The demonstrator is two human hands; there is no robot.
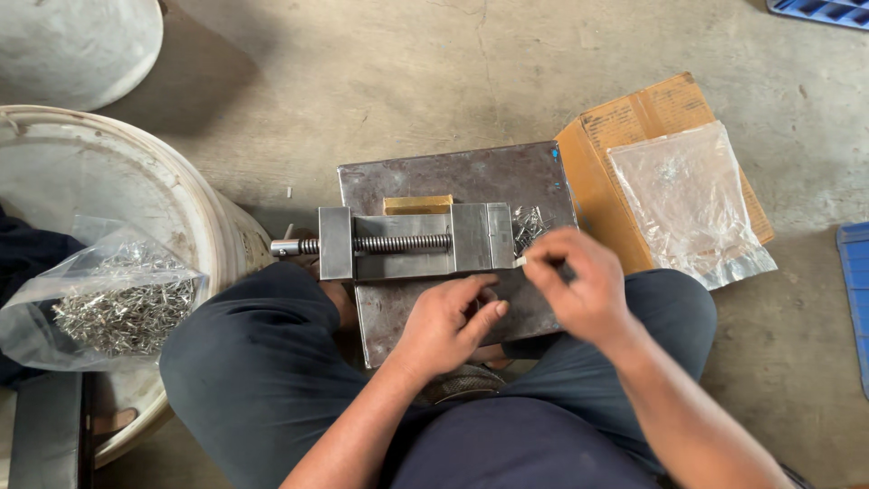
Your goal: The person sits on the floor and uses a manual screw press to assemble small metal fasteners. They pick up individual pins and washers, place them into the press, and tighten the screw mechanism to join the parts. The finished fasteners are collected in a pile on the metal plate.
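Observation:
A steel machine vise [407,242] with a threaded screw lies on a dark metal plate [453,177] between my knees. My right hand [579,288] pinches a tiny pale metal piece [521,261] at the vise's right end, beside a small heap of silvery parts [530,223]. My left hand [448,321] rests on the plate just below the vise, fingers curled loosely; whether it holds anything is hidden. A brass-coloured block [417,205] lies behind the vise.
At left, a clear bag of many small metal parts [118,303] sits in a white bucket [195,204]. A flattened cardboard box [634,122] with a clear plastic bag [688,199] lies at right. Blue crates [855,290] stand at the right edge.

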